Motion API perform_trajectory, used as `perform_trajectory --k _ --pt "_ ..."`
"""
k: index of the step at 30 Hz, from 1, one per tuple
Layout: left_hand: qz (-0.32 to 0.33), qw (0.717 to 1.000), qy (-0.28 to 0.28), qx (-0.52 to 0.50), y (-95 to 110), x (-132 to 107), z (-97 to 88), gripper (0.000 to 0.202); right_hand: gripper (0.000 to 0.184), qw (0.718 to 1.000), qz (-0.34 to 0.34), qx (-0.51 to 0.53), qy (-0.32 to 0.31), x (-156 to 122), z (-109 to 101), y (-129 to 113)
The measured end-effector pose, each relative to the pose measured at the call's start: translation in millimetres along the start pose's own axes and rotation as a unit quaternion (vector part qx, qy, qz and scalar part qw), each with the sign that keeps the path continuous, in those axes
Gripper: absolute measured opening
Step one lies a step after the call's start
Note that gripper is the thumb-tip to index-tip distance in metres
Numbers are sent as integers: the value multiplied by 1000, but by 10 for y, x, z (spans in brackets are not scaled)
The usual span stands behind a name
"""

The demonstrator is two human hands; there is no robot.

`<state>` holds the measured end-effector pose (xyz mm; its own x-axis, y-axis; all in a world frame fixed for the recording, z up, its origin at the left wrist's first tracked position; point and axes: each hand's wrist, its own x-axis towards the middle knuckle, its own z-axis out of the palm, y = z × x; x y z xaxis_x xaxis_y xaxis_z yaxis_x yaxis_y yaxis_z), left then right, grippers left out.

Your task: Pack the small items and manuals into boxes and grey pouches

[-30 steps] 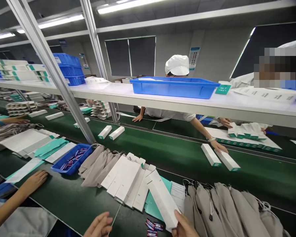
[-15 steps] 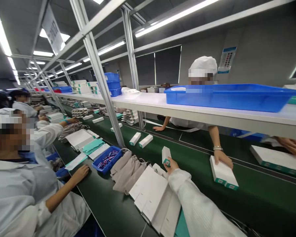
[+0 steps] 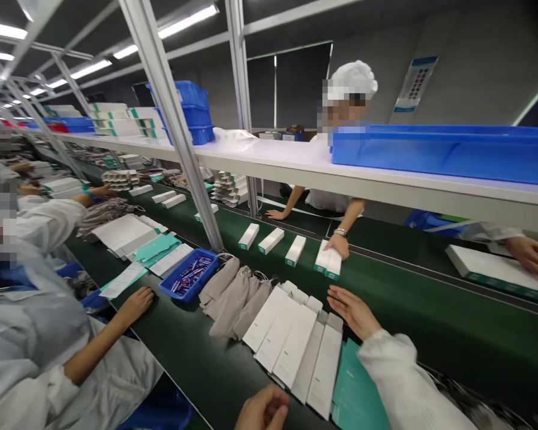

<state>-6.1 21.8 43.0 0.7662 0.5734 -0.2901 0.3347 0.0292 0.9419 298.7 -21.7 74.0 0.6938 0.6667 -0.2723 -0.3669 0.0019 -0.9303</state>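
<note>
My right hand (image 3: 354, 310) hangs open above the green conveyor belt (image 3: 430, 304), nearest the tops of a row of white flat cartons (image 3: 293, 343). Teal cards (image 3: 356, 388) lie beside that row. At the bottom edge, my left hand (image 3: 262, 409) is curled and partly cut off, with nothing clearly visible in it. Farther along the belt stand white boxes with teal ends (image 3: 295, 251). A co-worker's hand (image 3: 338, 245) rests on a pair of them (image 3: 328, 263). Grey drawstring pouches (image 3: 233, 307) lie left of the cartons.
A blue tray of small packets (image 3: 188, 275) sits next to the pouches. A co-worker's hand (image 3: 137, 304) lies on the near belt. Overhead runs a white shelf (image 3: 296, 156) with a blue tray (image 3: 443, 155), carried on steel uprights (image 3: 174, 125).
My right hand has let go of the white box and drawn back open toward me. That box no longer shows in my hand. The view has swung slightly.
</note>
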Motion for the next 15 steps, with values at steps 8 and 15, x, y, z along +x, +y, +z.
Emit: perform_trajectory --k 8,15 --pt "168 914 -155 334 463 329 726 48 37 952 -66 -285 90 -1601 -1053 932" --pt "154 834 -41 529 465 504 1001 61 64 866 -109 -474 119 -1589 -885 1098"
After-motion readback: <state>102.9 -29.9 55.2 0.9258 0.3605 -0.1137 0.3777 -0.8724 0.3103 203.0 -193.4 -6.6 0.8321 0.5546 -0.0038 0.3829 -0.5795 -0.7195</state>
